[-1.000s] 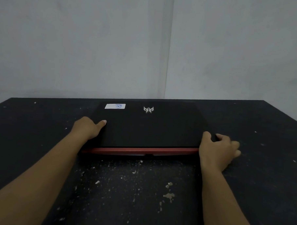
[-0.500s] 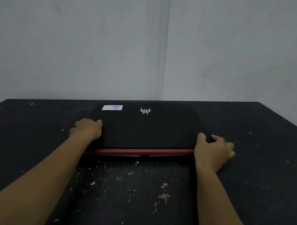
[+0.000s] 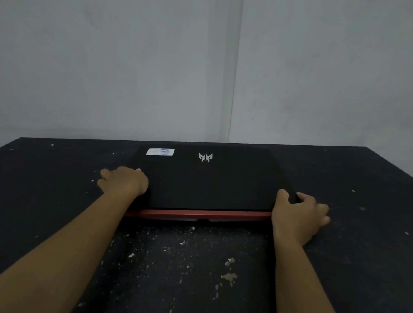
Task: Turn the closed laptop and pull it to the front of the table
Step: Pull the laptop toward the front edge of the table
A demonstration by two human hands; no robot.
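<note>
A closed black laptop (image 3: pixel 211 178) lies flat at the far edge of a dark, paint-flecked table (image 3: pixel 57 197), close to the grey wall. Its long axis runs left to right across my view, with a red trim strip (image 3: pixel 198 214) along the near edge. My left hand (image 3: pixel 124 182) grasps the laptop's left side about midway, thumb on the lid. My right hand (image 3: pixel 297 214) clasps the near right corner, thumb on top, fingers wrapped round the side. Both hands touch it, one at each short end; the right sits nearer me. I judge the turn and the pull toward the near edge are both to come.
</note>
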